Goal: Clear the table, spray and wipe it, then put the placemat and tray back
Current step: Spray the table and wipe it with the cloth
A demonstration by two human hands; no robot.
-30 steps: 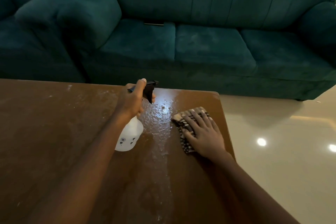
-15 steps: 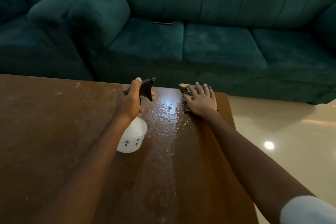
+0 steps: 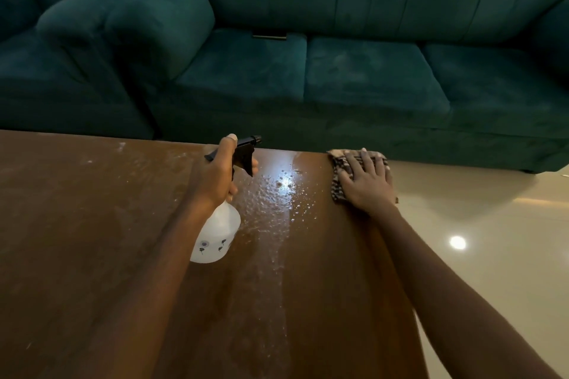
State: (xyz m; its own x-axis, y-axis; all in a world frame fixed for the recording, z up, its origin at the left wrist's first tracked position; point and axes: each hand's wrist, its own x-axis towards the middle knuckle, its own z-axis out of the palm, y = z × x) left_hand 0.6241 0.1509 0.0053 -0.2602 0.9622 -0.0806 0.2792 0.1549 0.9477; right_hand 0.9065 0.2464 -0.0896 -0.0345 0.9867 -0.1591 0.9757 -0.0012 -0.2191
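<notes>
Brown wooden table top: bare of items, clearing looks done; beaded wet streak down middle, far left dusty, unwiped. Right hand flat, fingers spread, pressing checked brown cloth at far right corner. Left hand wrapped round neck of white plastic spray bottle with black trigger, held above table. Wiping partly done. Placemat, tray not in view; return pending. Teal velvet sofa beyond.

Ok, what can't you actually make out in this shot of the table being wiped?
Head view only:
- Cloth: mostly hidden under the right hand; its full pattern can't be made out.
- Spray bottle: neck and trigger covered by the left hand; the small dark marks are too small to read.
- Table: near and left edges cut off by the frame.
- Flat object on the sofa: too dim to identify.
</notes>
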